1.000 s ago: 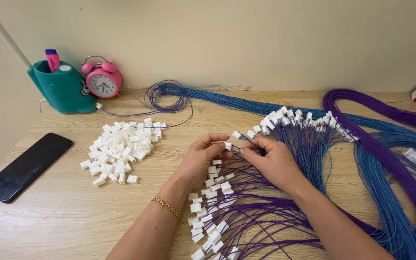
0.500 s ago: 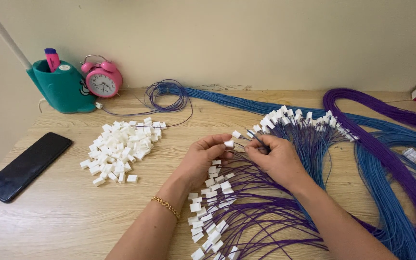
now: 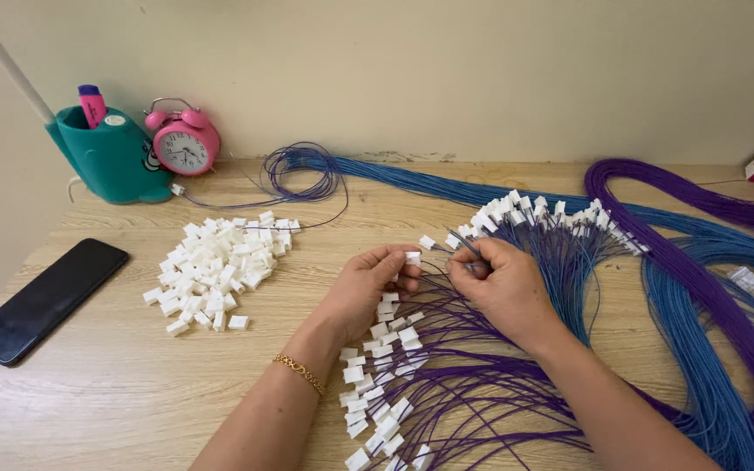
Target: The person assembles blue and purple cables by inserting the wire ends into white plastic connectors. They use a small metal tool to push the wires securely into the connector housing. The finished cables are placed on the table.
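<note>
white connector [image 3: 413, 258] sits pinched in the left hand [image 3: 368, 288] mid-table while the right hand [image 3: 503, 283] grips purple wires [image 3: 455, 349], plenty already capped, a big loose connector pile [image 3: 215, 270] looks left.

A plain cream plaster wall [image 3: 447, 70] fills the upper half of the frame, evenly lit and scuffed along its base. Below it, a light wooden table [image 3: 89, 392] with visible grain spans the lower half.

Both forearms are bare, and a thin gold chain bracelet [image 3: 299, 372] circles the left wrist.
</note>
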